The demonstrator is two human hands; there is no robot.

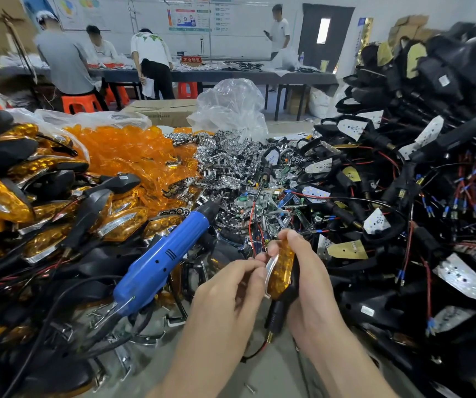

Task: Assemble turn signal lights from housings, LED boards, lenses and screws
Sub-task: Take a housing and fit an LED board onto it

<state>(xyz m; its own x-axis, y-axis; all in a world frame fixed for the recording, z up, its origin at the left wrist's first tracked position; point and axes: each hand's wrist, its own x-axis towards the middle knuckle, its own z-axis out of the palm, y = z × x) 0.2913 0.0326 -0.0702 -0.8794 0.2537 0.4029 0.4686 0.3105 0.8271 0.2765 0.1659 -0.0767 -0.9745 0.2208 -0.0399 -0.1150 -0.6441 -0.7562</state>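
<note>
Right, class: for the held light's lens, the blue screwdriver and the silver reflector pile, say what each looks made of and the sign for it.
Lens on the light: probably translucent amber plastic, glossy, with a faceted pattern showing through.
Screwdriver: likely a moulded plastic body, smooth blue, with vent slots.
Reflectors: mirror-bright silver, perhaps chrome-plated plastic or metal; the look leaves it open.
</note>
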